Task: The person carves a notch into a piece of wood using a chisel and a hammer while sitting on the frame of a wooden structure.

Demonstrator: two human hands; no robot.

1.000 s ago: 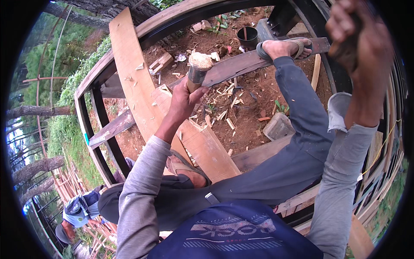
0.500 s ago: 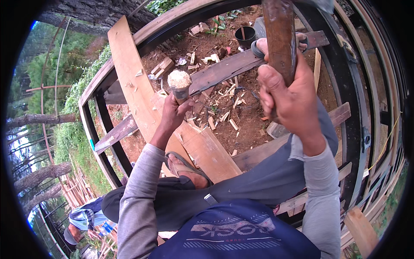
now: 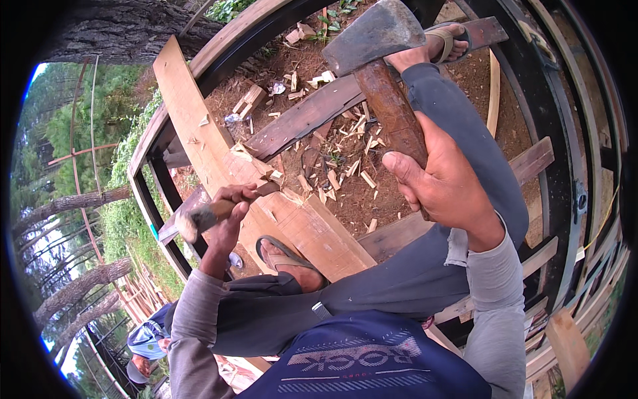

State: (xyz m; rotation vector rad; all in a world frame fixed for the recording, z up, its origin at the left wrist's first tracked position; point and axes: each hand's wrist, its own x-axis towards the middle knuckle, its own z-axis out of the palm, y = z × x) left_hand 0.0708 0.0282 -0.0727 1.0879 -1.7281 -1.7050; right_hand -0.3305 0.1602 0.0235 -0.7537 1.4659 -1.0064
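My left hand (image 3: 229,211) is closed around a chisel (image 3: 205,218), tilted low over the plank with its frayed, pale handle end toward the left. The chisel's front end points at a chipped notch in the thick wooden plank (image 3: 312,233); whether it touches the wood I cannot tell. Up and to the right, my right hand (image 3: 448,179) grips the brown wooden handle of an axe (image 3: 392,110). Its grey, worn head is raised over the frame, clear of the plank. One sandaled foot (image 3: 289,263) of mine rests on the plank, close to the notch.
Dark beams (image 3: 232,63) frame the work spot, with a dark crossboard (image 3: 309,116) inside. Wood chips (image 3: 352,163) litter the brown soil. My other sandaled foot (image 3: 445,43) is at the far right. Another person (image 3: 146,342) is at the lower left, near stacked timber.
The chisel has gone from upright to tilted low, its handle end swinging left and down with my left hand. The axe has come lower and leftward, bringing its whole head into view.
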